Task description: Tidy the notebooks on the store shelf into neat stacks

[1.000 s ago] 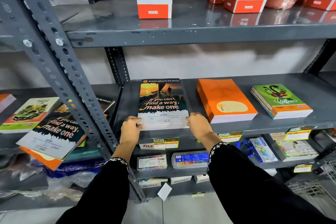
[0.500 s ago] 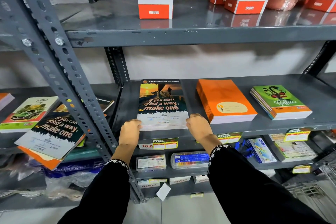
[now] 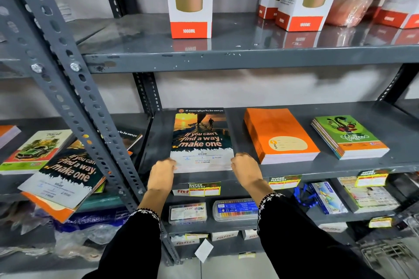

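Note:
A stack of notebooks with a sunset cover reading "If you can't find a way, make one" [image 3: 200, 136] lies flat on the grey middle shelf [image 3: 340, 165]. My left hand [image 3: 161, 173] grips its near left corner and my right hand [image 3: 246, 169] grips its near right corner. To the right lie an orange notebook stack [image 3: 280, 133] and a green-covered stack [image 3: 349, 136], each squared up. On the left bay a messy pile [image 3: 61, 179] of the same sunset notebooks hangs tilted over the shelf edge, beside a green car-cover stack [image 3: 34, 152].
A slanted perforated steel upright [image 3: 74, 102] crosses between the two bays. Boxed 1000ML bottles [image 3: 189, 0] stand on the upper shelf. Crayon and pencil boxes [image 3: 235, 209] sit on the shelf below, with yellow price tags [image 3: 204, 189] along the edge.
The stack has slid slightly back and squared up on the shelf. Both hands stay at its near corners, fingers curled tighter.

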Demonstrator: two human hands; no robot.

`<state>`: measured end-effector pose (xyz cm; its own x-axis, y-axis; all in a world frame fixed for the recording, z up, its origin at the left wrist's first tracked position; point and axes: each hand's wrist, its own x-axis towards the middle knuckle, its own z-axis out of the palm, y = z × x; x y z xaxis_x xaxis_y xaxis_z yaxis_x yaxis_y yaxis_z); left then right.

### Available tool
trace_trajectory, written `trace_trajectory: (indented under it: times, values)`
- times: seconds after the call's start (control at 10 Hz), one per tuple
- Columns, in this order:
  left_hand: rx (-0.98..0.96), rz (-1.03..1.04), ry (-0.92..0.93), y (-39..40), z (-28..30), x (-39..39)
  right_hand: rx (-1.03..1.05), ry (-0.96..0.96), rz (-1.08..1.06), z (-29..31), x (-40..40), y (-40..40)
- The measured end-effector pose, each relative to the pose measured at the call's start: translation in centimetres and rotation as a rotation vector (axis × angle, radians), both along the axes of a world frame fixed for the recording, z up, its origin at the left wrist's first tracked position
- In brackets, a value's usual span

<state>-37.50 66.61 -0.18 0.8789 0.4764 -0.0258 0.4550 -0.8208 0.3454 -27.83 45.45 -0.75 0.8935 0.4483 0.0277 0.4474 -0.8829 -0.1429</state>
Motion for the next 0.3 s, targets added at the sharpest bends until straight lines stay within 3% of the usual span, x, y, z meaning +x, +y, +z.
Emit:
trace_trajectory:
  times: [0.3]
  values:
    - [0.213,0.044,0.005,-3.2,0.7,-1.0,0.115,0.011,-0.029,2.3,-1.3,-2.8]
